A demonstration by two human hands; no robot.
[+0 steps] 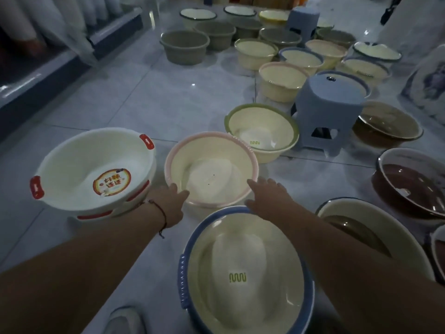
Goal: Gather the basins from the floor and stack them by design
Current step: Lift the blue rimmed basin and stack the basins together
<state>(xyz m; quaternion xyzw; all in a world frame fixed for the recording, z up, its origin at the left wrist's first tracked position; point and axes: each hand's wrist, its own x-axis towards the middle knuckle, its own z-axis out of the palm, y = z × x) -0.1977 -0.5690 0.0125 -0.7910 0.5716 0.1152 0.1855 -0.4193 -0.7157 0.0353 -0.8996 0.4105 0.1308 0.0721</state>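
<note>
Reaching with fingers spread, left hand [168,201] and right hand [267,194] touch the pink-rimmed basin [212,169], gripping nothing.

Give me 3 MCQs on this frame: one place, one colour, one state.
1. Where does the pink-rimmed basin sit?
A. on the blue stool
B. on the floor between the white basin with red handles and the green-rimmed basin
C. inside the brown basin

2. What rim colour has the basin nearest the camera?
A. blue
B. red
C. green

3. What are the hands doing?
A. both lift a stool
B. both at the pink-rimmed basin's near rim
C. both rest in the white basin

Key: 1 B, the white basin lies to its left and the green-rimmed one behind it to the right; 2 A, its rim is blue; 3 B, left hand and right hand reach that rim.
</note>
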